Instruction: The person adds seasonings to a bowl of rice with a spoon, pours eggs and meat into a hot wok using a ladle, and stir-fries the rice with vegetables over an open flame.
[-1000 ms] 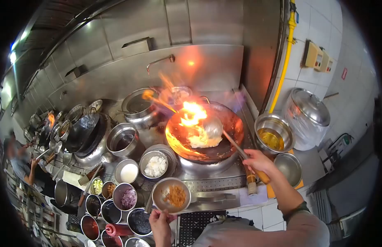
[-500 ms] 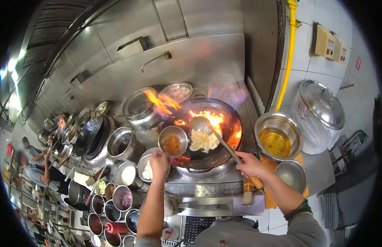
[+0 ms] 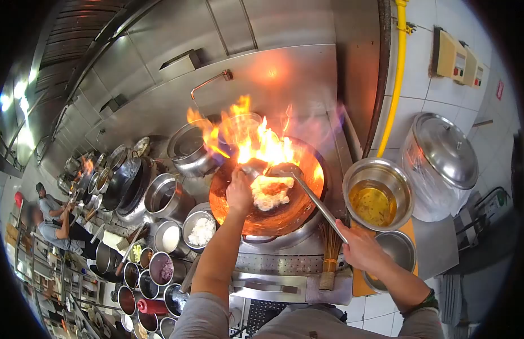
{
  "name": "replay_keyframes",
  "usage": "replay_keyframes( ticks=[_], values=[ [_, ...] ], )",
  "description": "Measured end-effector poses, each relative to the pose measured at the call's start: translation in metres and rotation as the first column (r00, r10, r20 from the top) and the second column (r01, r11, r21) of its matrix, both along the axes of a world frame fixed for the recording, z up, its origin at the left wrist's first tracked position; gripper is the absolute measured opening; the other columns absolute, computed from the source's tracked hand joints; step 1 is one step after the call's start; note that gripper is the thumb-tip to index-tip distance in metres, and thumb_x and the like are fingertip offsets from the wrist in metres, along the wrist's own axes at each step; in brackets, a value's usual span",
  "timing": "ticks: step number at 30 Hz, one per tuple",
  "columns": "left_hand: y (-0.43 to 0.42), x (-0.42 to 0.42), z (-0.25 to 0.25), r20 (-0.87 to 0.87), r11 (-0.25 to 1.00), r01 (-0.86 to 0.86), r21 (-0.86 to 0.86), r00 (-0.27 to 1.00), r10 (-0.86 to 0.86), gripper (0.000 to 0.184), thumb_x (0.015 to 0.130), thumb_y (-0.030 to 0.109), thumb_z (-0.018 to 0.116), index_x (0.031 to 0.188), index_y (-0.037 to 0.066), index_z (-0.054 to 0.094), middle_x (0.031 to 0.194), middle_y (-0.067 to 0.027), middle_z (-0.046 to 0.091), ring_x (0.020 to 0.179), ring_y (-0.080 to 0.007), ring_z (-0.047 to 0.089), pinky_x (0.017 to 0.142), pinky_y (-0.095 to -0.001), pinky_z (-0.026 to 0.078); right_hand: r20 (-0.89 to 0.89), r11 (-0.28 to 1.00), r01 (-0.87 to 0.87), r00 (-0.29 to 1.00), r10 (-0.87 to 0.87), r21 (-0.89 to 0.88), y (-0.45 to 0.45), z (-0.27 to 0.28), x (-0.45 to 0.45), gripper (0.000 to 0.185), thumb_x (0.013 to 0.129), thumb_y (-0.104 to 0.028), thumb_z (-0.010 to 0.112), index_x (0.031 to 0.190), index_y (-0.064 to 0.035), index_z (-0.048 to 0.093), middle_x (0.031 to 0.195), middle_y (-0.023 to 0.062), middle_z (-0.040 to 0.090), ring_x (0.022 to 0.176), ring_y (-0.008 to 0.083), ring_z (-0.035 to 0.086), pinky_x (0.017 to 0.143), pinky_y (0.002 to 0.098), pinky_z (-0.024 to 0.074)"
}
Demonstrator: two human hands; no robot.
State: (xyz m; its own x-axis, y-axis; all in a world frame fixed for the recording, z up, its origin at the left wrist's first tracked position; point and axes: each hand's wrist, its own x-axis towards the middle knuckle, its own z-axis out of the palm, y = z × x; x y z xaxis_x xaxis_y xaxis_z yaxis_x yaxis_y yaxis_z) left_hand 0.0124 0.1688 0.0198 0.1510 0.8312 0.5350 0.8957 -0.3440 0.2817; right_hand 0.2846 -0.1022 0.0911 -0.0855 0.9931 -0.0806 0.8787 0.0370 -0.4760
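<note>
Over the wok (image 3: 233, 217), my left hand (image 3: 240, 192) is closed on the rim of a small metal bowl (image 3: 254, 167), which is tilted and partly hidden by the hand and flames. Whether its orange shreds are still inside cannot be seen. My right hand (image 3: 362, 246) grips the long handle of a ladle (image 3: 315, 199), whose head lies in the wok against a pale, fluffy mass of food (image 3: 271, 193). Tall flames (image 3: 267, 144) rise from the wok's far side.
A pot of white food (image 3: 202, 230) stands left of the wok. To the right are a bowl of yellow oil (image 3: 374, 204), a metal bowl (image 3: 398, 254) and a lidded pot (image 3: 442, 152). A bamboo brush (image 3: 329, 263) lies near the front edge. Two people (image 3: 55, 223) stand far left.
My left hand has carried the bowl forward and right over the wok and tipped it. The flames have grown much taller. My right hand has moved slightly down and right with the ladle.
</note>
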Motion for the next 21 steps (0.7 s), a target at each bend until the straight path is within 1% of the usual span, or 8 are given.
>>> replay_keyframes(
  ticks=[5,7,8,10,12,14,17,21],
  values=[
    [0.003,-0.036,-0.005,0.381,0.914,-0.338,-0.226,0.833,0.402,0.012,0.08,0.004,0.052,0.081,-0.003,0.061,0.087,-0.0181,0.066,0.071,-0.0346,0.065,0.058,-0.0397,0.051,-0.389,0.998,0.038,0.921,-0.013,0.058,0.029,-0.026,-0.008,0.058,0.082,-0.008,0.056,0.137,-0.005,0.04,0.087,0.0179,0.059,0.073,0.0318,0.062,0.067,0.0409,0.0502],
    [-0.018,-0.06,-0.003,0.875,0.859,0.217,-0.463,0.267,0.404,0.016,0.081,0.004,0.052,0.087,-0.007,0.062,0.087,-0.0174,0.065,0.07,-0.0254,0.065,0.058,-0.0336,0.053,-0.685,0.922,0.084,0.644,-0.34,-0.379,0.046,-0.03,-0.017,0.055,0.08,-0.006,0.059,0.133,-0.0048,0.045,0.08,0.0085,0.059,0.062,0.0177,0.059,0.054,0.0308,0.0483],
    [-0.053,-0.056,0.027,0.895,0.868,0.221,-0.444,0.143,0.422,0.018,0.083,0.003,0.051,0.09,-0.009,0.062,0.086,-0.0168,0.063,0.072,-0.0192,0.064,0.061,-0.0301,0.055,-0.757,0.938,0.002,0.59,-0.282,-0.347,0.05,-0.03,-0.015,0.061,0.08,-0.006,0.062,0.137,-0.0106,0.041,0.074,0.0007,0.052,0.052,0.007,0.048,0.041,0.0237,0.0384],
    [-0.077,-0.09,-0.004,0.883,0.89,0.345,-0.297,-0.256,0.393,0.022,0.086,0.008,0.053,0.1,-0.008,0.059,0.084,-0.0153,0.063,0.074,-0.0215,0.065,0.065,-0.0319,0.056,-0.75,0.898,0.007,0.547,-0.371,-0.44,0.05,-0.018,-0.009,0.058,0.08,-0.001,0.058,0.135,-0.0108,0.043,0.067,-0.0019,0.047,0.048,0.0064,0.043,0.04,0.0234,0.0349],
    [-0.152,-0.115,0.058,0.87,0.871,0.304,-0.386,-0.193,0.453,0.018,0.09,0.008,0.05,0.101,-0.006,0.053,0.095,-0.0174,0.061,0.078,-0.0253,0.065,0.072,-0.0325,0.057,-0.704,0.919,0.018,0.637,-0.314,-0.393,0.064,-0.033,0.005,0.06,0.077,0.0,0.056,0.135,-0.013,0.044,0.067,-0.0016,0.049,0.046,0.0084,0.043,0.037,0.0242,0.0335],
    [-0.198,-0.166,0.048,0.869,0.961,0.224,-0.163,-0.429,0.247,0.016,0.09,0.006,0.053,0.104,-0.002,0.05,0.1,-0.0142,0.059,0.085,-0.028,0.065,0.075,-0.0344,0.057,-0.577,0.94,0.142,0.757,-0.305,-0.311,0.086,-0.053,0.005,0.063,0.077,-0.001,0.054,0.137,-0.0147,0.041,0.067,-0.0009,0.049,0.046,0.0075,0.044,0.036,0.023,0.0351],
    [-0.304,-0.237,0.054,0.911,0.993,-0.029,-0.118,-0.401,0.096,0.013,0.087,0.005,0.059,0.096,0.001,0.05,0.095,-0.0129,0.059,0.084,-0.0283,0.065,0.075,-0.0354,0.057,-0.627,0.959,-0.036,0.763,-0.155,-0.281,0.112,-0.077,-0.015,0.06,0.081,-0.004,0.05,0.139,-0.0132,0.038,0.068,-0.0006,0.05,0.046,0.0059,0.045,0.034,0.0215,0.0377],
    [-0.486,-0.327,0.037,0.928,0.772,-0.558,-0.304,-0.357,0.107,0.015,0.085,0.005,0.061,0.095,0.0,0.051,0.084,-0.0139,0.062,0.073,-0.0229,0.067,0.066,-0.0283,0.058,-0.707,0.926,-0.193,0.7,-0.101,-0.324,0.109,-0.083,0.01,0.049,0.086,-0.01,0.05,0.134,-0.0109,0.042,0.067,-0.0008,0.05,0.045,0.0059,0.045,0.035,0.0219,0.0388]
  ],
)
